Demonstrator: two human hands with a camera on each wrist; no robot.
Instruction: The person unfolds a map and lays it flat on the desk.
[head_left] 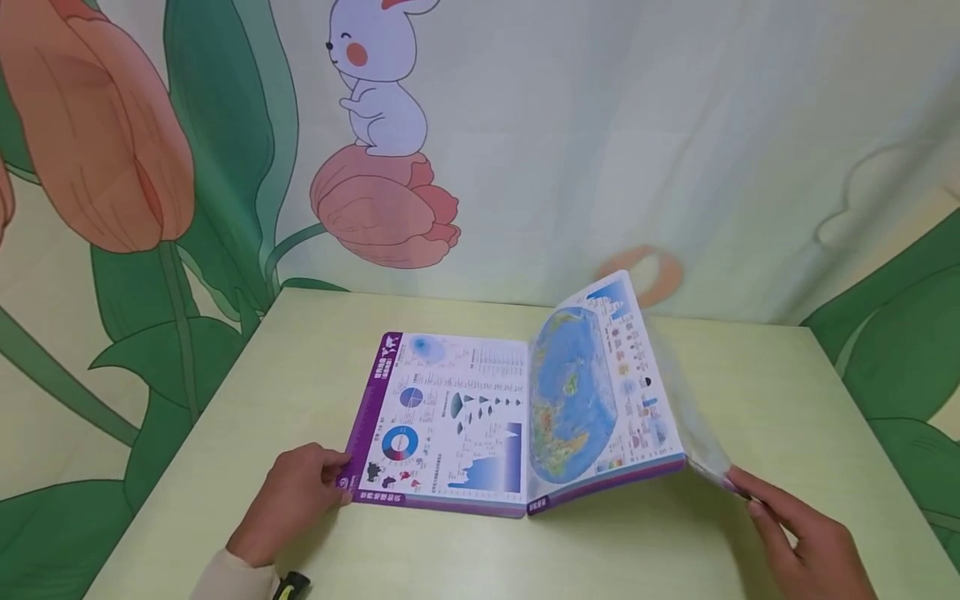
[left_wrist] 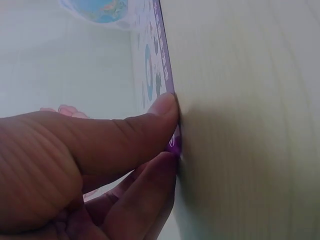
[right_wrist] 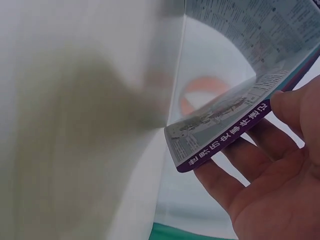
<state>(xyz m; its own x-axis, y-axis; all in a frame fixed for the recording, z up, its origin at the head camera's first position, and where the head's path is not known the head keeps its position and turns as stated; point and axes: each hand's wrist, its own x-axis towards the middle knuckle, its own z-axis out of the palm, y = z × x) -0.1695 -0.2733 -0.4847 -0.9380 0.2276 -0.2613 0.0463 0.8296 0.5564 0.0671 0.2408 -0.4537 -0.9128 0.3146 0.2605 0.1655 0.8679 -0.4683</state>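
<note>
A fold-out map booklet (head_left: 480, 454) with purple borders lies opened on the table. Its left part is flat, showing charts and diagrams, while the right section with a blue oval world map (head_left: 573, 392) is tilted up off the table. My left hand (head_left: 296, 496) pinches the lower left corner, thumb on top and fingers at the edge, as the left wrist view shows close up. At the right, my right hand (head_left: 810, 533) grips the purple-edged end of a further panel (right_wrist: 225, 142) between thumb and fingers, raised above the table. That panel stretches behind the map section, which hides part of it.
The pale table (head_left: 262, 375) ends at the back against a cloth backdrop (head_left: 525, 125) printed with a rabbit, tulips and green leaves. A dark and yellow strap end (head_left: 291, 586) hangs at the left wrist.
</note>
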